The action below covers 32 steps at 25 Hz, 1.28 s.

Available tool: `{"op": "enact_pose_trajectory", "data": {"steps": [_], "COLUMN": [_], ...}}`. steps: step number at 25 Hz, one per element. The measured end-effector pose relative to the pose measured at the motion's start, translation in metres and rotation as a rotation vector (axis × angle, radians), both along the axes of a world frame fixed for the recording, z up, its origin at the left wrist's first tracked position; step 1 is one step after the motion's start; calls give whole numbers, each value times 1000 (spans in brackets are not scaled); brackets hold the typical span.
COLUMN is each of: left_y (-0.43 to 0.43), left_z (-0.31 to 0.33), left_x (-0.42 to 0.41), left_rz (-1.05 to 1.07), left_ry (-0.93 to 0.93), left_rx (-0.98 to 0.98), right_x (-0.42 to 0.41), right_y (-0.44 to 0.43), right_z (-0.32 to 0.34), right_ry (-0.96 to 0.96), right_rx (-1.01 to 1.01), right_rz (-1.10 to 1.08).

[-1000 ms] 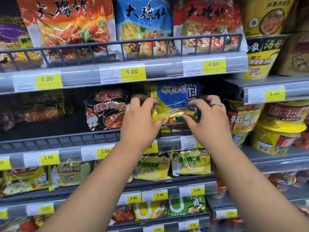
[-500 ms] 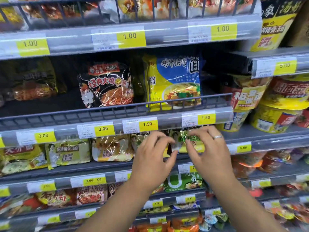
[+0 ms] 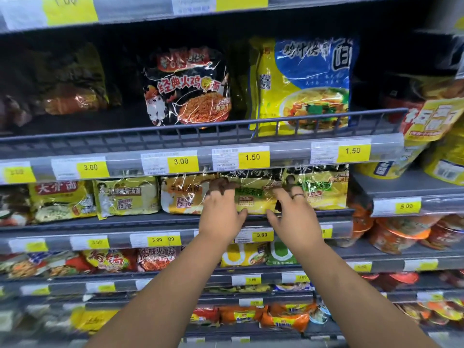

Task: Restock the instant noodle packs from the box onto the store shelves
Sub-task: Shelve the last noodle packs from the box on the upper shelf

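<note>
A yellow-and-green noodle pack [image 3: 253, 199] stands in the row on the middle shelf [image 3: 150, 219]. My left hand [image 3: 221, 214] grips its left edge and my right hand [image 3: 295, 214], with a ring on one finger, grips its right edge. Fingers lie over the pack's front and the thumbs sit under its lower edge. One shelf up, the blue-and-yellow noodle pack [image 3: 308, 84] stands upright behind the wire rail [image 3: 200, 133], untouched. The box is out of view.
A black noodle pack [image 3: 188, 89] stands left of the blue one, with dark space beside it. Similar yellow packs [image 3: 125, 199] fill the middle row. Cup noodles [image 3: 426, 126] crowd the right-hand shelves. Price strips [image 3: 251, 158] line each shelf edge.
Both hands let go of the blue-and-yellow pack on the upper shelf, dropped one shelf lower and closed on the yellow-and-green pack. The view tilted down and moved closer.
</note>
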<state>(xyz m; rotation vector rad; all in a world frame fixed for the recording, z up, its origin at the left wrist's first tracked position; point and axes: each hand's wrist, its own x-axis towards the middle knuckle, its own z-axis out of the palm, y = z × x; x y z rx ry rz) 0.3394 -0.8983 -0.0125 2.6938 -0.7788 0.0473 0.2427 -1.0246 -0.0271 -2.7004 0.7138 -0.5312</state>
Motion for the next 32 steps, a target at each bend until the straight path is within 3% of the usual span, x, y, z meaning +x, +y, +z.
{"op": "enact_pose_trajectory", "data": {"steps": [7,16,23,32], "left_y": [-9,-12,-36,-98], "left_z": [2,-12,-8,3], "left_x": [9,5,-10,-40], "left_rz": [-52,-101,-199,-333], "left_ry": [-53,-15,-73,-190], "left_rx": [31,25,-18,68], "right_x": [28,41,4,-33], "right_y": [-1,-15,-35,-82], "right_z": [5,3,-5,-7], "right_ry": [149,249,-78,-30], "right_rx": [13,-208,-209,-162], "right_rz": [-67,-66,-154,-335]}}
